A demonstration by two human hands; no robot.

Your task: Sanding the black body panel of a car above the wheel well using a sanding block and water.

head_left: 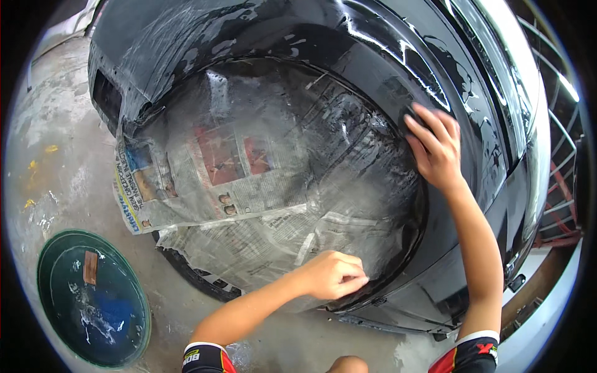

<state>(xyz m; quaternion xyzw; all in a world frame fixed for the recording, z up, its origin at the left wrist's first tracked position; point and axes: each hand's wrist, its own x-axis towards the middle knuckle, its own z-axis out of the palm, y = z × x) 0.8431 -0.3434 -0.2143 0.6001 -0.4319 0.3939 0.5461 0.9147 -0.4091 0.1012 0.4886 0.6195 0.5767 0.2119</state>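
The wet, dark wheel-arch panel point(379, 74) of a car curves around a wheel covered with newspaper point(249, 168). My right hand point(438, 146) lies on the panel's right side, fingers stretched out and apart. A dark patch borders its fingertips; I cannot tell whether it is a separate thing or part of the surface. Lower down, my left hand point(339, 275) hovers in front of the newspaper, near the arch's lower right edge. Its fingers are curled closed, and whatever may be inside them is hidden.
A green basin point(146, 304) of water stands on the wet concrete floor point(56, 130) at lower left, with a brown block point(91, 267) in it. A corner of the panel juts out at left. Metal racking point(559, 168) stands behind the car at right.
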